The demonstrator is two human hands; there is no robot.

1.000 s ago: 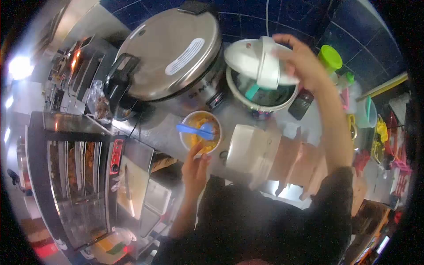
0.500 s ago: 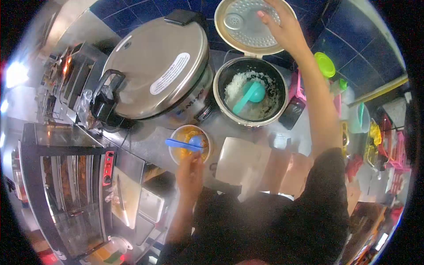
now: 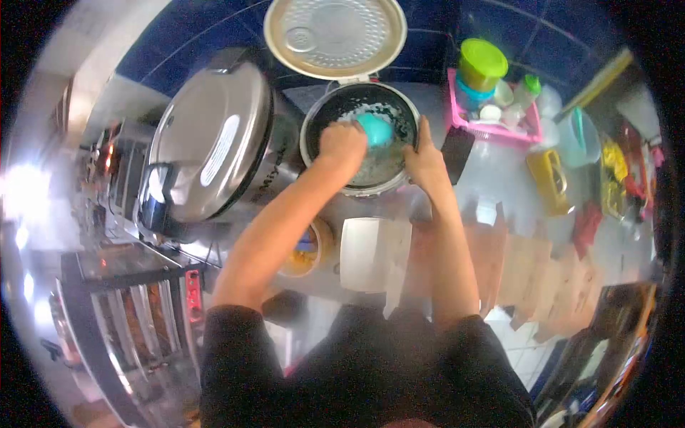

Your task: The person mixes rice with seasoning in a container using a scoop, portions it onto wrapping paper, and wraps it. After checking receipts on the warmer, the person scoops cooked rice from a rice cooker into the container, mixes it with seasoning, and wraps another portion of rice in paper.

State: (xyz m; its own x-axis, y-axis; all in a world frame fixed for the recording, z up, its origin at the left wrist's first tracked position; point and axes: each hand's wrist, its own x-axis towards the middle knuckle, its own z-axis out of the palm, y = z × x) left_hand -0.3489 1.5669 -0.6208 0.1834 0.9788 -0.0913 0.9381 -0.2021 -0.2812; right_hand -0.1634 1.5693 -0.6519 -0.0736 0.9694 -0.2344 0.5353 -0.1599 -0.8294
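The grey tabletop (image 3: 510,167) runs below a dark blue tiled wall (image 3: 214,39) and carries everything near me. Biggest on it is the large pot (image 3: 196,146), on my left, its shiny metal lid closed and a black handle at the near side. Just beside it, straight ahead of me, stands the smaller rice cooker (image 3: 367,191). Its pale lid (image 3: 349,36) is tipped up and back against the wall, the dimpled inner face turned toward me. To the right, near the wall, sits a pink basket (image 3: 499,134) with a green tub (image 3: 483,64) and other small containers. Nearer to me, a white box (image 3: 362,255) lies between my forearms, and a tub of yellow food (image 3: 325,246) is partly hidden under my left arm. A black box (image 3: 460,153) stands just beyond my right wrist.

My right grip (image 3: 426,162) is on the cooker's right rim, thumb at the edge; how tightly it clasps I cannot tell. My left grip (image 3: 342,150) is curled around the near end of the turquoise scoop (image 3: 377,130), whose bowl is inside the cooker, among white rice (image 3: 389,109) clinging to the dark inner wall.
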